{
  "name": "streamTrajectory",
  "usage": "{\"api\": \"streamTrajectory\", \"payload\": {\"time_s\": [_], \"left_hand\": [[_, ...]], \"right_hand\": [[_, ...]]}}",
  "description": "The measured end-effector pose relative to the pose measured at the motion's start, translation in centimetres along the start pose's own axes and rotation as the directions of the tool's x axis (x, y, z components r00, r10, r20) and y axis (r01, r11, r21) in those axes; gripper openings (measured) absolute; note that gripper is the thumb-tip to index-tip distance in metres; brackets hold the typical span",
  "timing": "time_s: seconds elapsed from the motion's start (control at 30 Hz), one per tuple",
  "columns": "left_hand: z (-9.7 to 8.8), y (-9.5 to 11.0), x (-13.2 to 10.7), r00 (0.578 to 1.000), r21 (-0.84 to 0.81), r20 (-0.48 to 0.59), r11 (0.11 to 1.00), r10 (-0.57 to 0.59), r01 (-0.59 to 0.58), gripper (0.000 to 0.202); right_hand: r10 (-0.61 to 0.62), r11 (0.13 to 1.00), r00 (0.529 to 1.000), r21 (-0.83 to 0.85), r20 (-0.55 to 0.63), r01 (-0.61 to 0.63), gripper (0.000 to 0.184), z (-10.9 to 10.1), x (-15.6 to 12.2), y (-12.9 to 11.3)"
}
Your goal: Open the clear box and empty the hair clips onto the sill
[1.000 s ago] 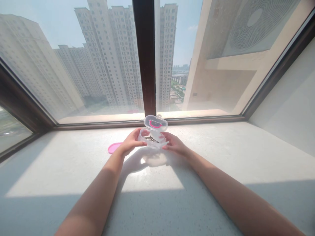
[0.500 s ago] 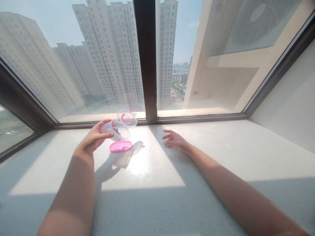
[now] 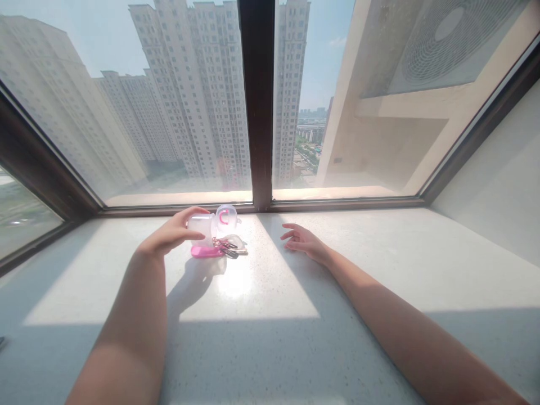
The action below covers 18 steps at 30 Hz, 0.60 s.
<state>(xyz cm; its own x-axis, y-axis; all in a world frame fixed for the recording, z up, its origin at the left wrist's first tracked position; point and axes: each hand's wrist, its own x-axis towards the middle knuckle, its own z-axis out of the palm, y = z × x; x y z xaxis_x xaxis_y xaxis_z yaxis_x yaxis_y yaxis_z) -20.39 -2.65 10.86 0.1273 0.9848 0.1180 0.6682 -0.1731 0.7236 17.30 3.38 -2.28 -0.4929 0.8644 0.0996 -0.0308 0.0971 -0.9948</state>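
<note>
My left hand (image 3: 175, 233) is closed around a small clear plastic container (image 3: 199, 226), tipped on its side with its mouth to the right. Its hinged clear lid (image 3: 227, 218), with a pink curved handle, hangs open. Just below the mouth lies a small heap of slim metal items (image 3: 230, 248), some pinkish and some dark; their kind is too small to make out. Partly under the container and heap is a pink oval piece (image 3: 203, 252) on the white sill. My right hand (image 3: 304, 241) rests on the sill further right, fingers apart, holding nothing.
The speckled white windowsill (image 3: 261, 360) spans the view, with bright sun and shadow bands. Behind it stand window panes with a dark frame post (image 3: 260, 112). A small dark object (image 3: 2, 342) shows at the left edge.
My left hand has moved slightly right and tipped the container further over. The metal items that were inside now lie outside its mouth. My right hand stays put.
</note>
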Motion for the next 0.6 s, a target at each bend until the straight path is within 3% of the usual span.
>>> {"api": "streamTrajectory", "payload": {"time_s": [0.2, 0.33, 0.5, 0.6], "left_hand": [[0.1, -0.1, 0.2, 0.999, 0.116, 0.009, 0.992, -0.042, 0.041, 0.055], [0.3, 0.8, 0.5, 0.999, 0.27, 0.036, 0.963, -0.011, 0.0, 0.057], [1.3, 2.8, 0.7, 0.996, 0.568, 0.065, 0.823, -0.067, 0.019, 0.062], [2.1, 3.8, 0.7, 0.994, 0.667, 0.068, 0.745, -0.087, 0.02, 0.065]], "right_hand": [[0.004, 1.0, 1.0, 0.019, 0.025, -0.005, 0.069, 0.0, 0.0, -0.1], [0.012, 0.999, 0.999, 0.031, 0.031, -0.013, 0.067, 0.0, 0.0, -0.2], [-0.001, 0.999, 0.999, 0.033, 0.037, 0.0, 0.066, 0.1, 0.0, -0.1], [-0.009, 1.0, 0.999, 0.022, 0.045, 0.008, 0.066, 0.1, 0.0, 0.0]]}}
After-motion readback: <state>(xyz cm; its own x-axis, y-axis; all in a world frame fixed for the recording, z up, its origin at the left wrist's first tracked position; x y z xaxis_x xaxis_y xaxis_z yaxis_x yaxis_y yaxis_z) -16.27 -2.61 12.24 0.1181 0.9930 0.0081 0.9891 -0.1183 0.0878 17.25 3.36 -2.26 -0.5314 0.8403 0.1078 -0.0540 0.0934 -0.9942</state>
